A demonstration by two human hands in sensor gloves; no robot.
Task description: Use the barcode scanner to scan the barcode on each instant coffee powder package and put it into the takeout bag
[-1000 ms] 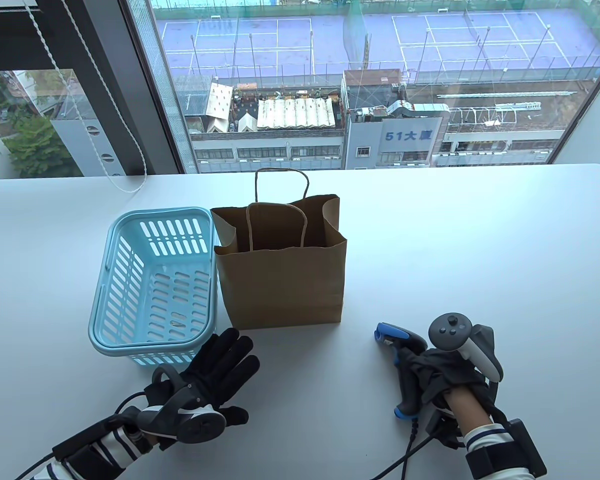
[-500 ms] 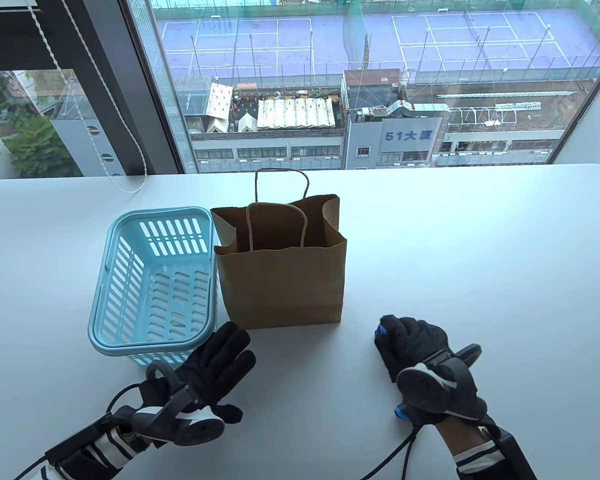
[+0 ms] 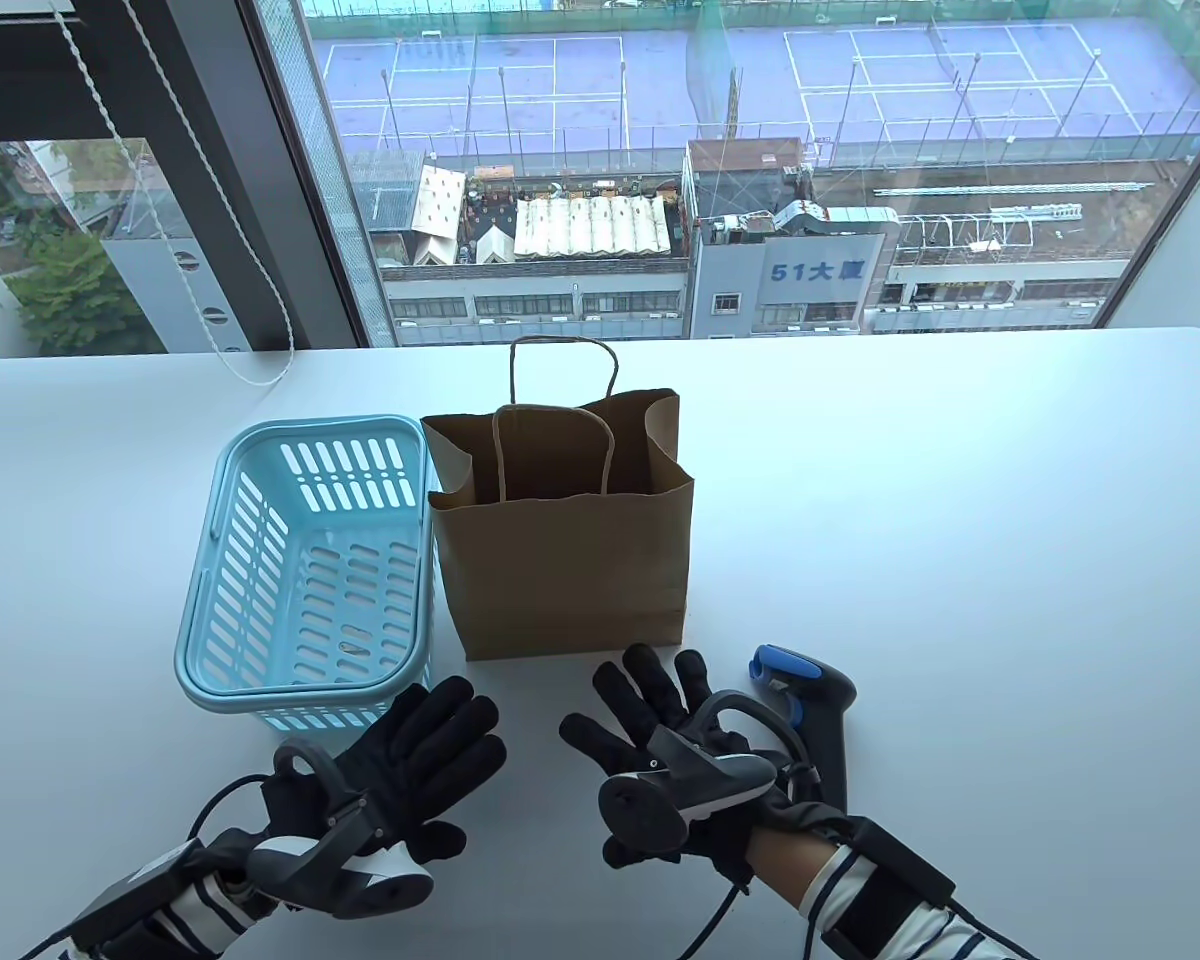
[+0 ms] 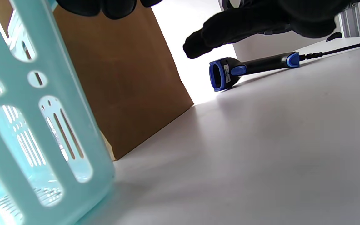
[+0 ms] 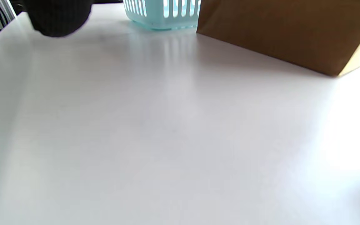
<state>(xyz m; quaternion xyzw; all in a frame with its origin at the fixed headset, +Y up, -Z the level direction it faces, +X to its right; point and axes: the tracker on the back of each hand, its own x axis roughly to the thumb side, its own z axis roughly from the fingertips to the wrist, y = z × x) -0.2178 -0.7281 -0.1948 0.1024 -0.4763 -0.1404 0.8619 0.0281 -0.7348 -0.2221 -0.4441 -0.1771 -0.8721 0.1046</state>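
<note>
The brown paper takeout bag (image 3: 560,545) stands upright and open at the table's middle. No coffee package shows in any view, and the bag's inside is hidden. The black and blue barcode scanner (image 3: 812,700) lies on the table to the bag's front right, with nothing holding it. My right hand (image 3: 645,705) hovers just left of it, fingers spread and holding nothing. My left hand (image 3: 440,735) is flat with straight fingers, in front of the basket's near right corner. The left wrist view shows the scanner (image 4: 248,66) lying beyond my right hand's fingers (image 4: 223,31).
A light blue slotted basket (image 3: 260,600) stands against the bag's left side, and its visible floor looks bare. The scanner's cable (image 3: 810,925) trails off toward the front edge. Behind the table (image 3: 960,500) is a large window.
My right hand laid the scanner down, let it go and moved left to in front of the bag. The left hand drew back slightly.
</note>
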